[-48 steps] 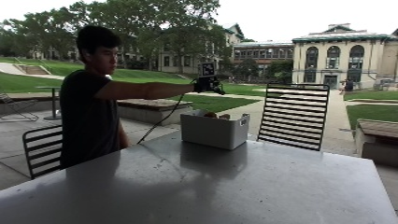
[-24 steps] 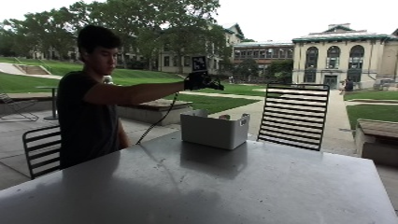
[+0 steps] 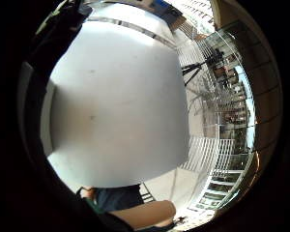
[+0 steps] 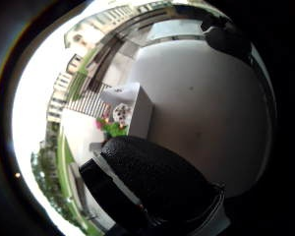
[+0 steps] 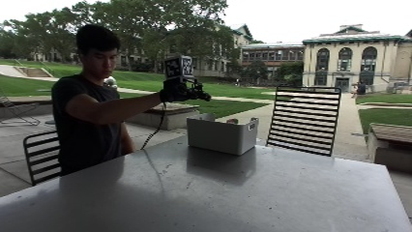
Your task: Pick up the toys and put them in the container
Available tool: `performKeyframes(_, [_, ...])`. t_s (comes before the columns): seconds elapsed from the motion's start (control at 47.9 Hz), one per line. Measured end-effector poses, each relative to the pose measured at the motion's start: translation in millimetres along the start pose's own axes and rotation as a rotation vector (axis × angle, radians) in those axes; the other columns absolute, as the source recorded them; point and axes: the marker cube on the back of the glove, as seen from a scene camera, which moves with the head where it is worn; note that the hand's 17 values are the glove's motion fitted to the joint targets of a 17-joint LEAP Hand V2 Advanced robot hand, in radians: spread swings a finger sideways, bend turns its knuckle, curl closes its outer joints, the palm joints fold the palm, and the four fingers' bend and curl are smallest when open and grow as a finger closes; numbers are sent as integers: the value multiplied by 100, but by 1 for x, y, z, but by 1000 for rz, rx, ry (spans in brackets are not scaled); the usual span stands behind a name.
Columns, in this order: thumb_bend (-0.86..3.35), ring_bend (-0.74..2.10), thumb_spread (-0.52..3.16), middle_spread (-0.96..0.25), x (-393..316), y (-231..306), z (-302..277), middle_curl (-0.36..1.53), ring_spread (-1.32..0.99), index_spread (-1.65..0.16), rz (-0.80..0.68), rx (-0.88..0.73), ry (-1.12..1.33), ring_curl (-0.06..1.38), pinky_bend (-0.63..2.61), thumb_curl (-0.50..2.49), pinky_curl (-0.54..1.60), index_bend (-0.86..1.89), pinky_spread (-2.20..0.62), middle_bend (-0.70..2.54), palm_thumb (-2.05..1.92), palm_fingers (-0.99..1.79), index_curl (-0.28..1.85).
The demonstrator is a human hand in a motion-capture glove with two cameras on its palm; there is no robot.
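Above container (image 5: 221, 135) — gloved hand (image 5: 175, 90), arm raised

Hand (image 5: 182, 91): seen from the outside view as a dark shape raised above the container (image 5: 221, 135); individual fingers are not distinguishable, and whether anything is held cannot be told.

Toys (image 4: 114, 121): below the hand inside the container; the outside view hides them behind the near wall apart from a small unidentifiable piece at the rim. The thumb side palm view shows pink, green and spotted white pieces, too small to identify or count.

Tabletop (image 5: 219, 193): near edge cut off by the picture's lower border.

Thumb side palm view: a black gloved finger (image 4: 157, 182) blocks part of the tabletop beneath the hand.
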Motion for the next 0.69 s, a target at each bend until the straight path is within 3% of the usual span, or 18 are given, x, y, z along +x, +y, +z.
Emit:
performKeyframes(0.229, [-13, 50, 99, -10, 72, 5, 31, 38, -26, -31, 64, -52, 15, 23, 72, 3, 33, 41, -9, 54, -21, 4, 48])
performKeyframes(0.688, [-13, 42, 99, -10, 102, 28, 46, 38, -26, -32, 76, -54, 20, 23, 63, 2, 32, 36, -7, 48, -21, 6, 49])
